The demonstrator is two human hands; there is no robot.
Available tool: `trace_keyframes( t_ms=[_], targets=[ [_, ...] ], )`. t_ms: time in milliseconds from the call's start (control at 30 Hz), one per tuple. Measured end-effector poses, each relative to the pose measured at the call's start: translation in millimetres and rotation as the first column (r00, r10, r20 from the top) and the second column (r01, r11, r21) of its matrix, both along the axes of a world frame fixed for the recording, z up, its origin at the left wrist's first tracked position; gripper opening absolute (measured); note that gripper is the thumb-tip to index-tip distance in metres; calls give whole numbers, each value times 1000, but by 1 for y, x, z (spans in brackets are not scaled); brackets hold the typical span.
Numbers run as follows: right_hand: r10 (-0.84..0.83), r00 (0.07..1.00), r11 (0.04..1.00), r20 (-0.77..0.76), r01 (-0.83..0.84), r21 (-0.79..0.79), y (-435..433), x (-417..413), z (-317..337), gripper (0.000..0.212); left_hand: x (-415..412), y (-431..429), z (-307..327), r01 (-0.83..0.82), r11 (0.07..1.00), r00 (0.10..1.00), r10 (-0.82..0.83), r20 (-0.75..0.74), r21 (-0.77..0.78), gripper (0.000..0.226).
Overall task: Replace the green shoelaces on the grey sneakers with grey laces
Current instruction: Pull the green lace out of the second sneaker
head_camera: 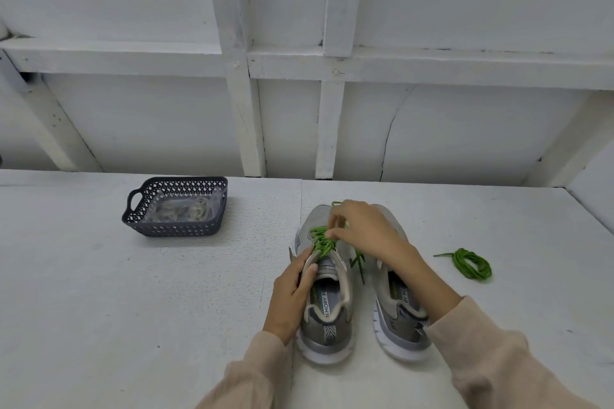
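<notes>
Head view, the only one.

- Two grey sneakers were seen side by side toward the near edge of the tabletop [133, 292], right of its middle, heels to the near edge.
- The left sneaker [324, 292] was steadied by the left hand [292, 289], fingers wrapped round its outer side and thumb laid over the collar by the tongue.
- A green lace [320, 241] was threaded through this shoe's eyelets. It was pinched at the crossings by the fingertips of the right hand [358, 226]. One loose end hung down between the shoes.
- The right sneaker [398, 319] appeared unlaced, though its front was hidden by the right forearm.
- A removed green lace [471, 262] was noted coiled on the tabletop, right of the shoes and apart from them.
- A dark basket [176, 206] was placed toward the far left. In it lay a clear bag [184, 211] of what were judged to be the grey laces, unopened as far as could be told.

Step judged in hand: unthreading of the second green lace. Next, each crossing would need loosening and drawing out while the shoe is braced. Only then can the bag be fetched.
</notes>
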State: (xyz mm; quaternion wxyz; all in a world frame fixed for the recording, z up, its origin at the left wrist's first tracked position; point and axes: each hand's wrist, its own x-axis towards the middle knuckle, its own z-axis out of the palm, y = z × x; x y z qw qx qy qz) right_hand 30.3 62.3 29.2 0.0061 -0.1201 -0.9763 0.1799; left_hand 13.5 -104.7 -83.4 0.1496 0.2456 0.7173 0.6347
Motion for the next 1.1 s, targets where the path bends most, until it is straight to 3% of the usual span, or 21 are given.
trace_keyframes(
  t_ms=[300, 467, 533, 667, 767, 833, 967, 1033, 1100],
  targets=[
    [381, 878, 911, 291, -410, 43, -13, -27, 0, 9, 3, -1, 10, -17, 1000, 1000, 17, -9, -20, 32],
    [397, 831, 890, 389, -452, 57, -12, -31, -1, 14, 3, -1, 8, -17, 1000, 1000, 17, 9, -13, 33],
    [363, 854, 918, 373, -395, 12, -10, -30, -6, 20, 1, -2, 7, -22, 1000, 1000, 22, 18, -12, 33],
    [286, 929, 946, 234, -235, -224, 4, -30, -17, 22, 0, -2, 5, -17, 1000, 1000, 17, 15, -13, 33],
    [358, 918, 899, 169, -290, -329, 9, -26, -9, 5, 1, -1, 4, -31, 1000, 999, 31, 25, 1, 32],
    [435, 886, 872, 159, -370, -321, 8, -28, -3, 10, 2, -1, 3, -36, 999, 999, 36, 27, 8, 32],
    [461, 861, 887, 216, -438, -146, 4, -40, -10, 6, 1, -1, 4, -31, 999, 999, 31, 30, 8, 33],
    [389, 906, 921, 167, -376, -103, 6, -43, -14, 5, 0, -2, 4, -30, 1000, 999, 30, 31, 6, 32],
    [279, 956, 951, 86, -263, -162, 13, -45, -16, 6, -1, -3, 4, -31, 999, 998, 30, 46, 14, 31]
  ],
)
